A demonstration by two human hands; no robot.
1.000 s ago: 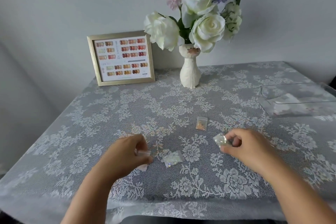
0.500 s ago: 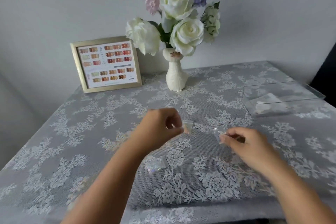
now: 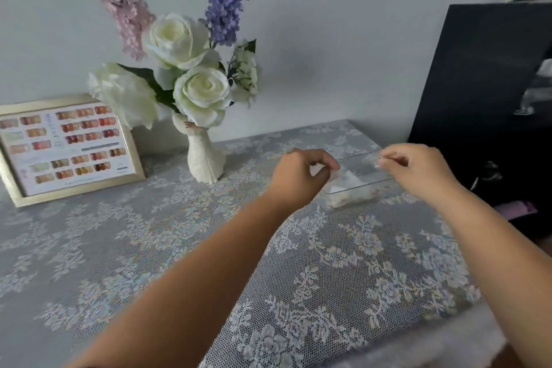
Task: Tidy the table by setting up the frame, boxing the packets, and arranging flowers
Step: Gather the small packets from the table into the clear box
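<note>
Clear plastic box (image 3: 355,185) sits right of centre; left hand (image 3: 301,176) and right hand (image 3: 418,170) each pinch a packet above it. Loosen each grip directly over the opening.

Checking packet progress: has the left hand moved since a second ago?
Yes. The left hand went from the near table edge to the clear box, right of the vase.

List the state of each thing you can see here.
frame: upright, leaning against the wall
vase: upright, holding flowers
clear box: open, packets inside
left hand: pinched on a packet at the box
right hand: pinched on a packet over the box
</note>
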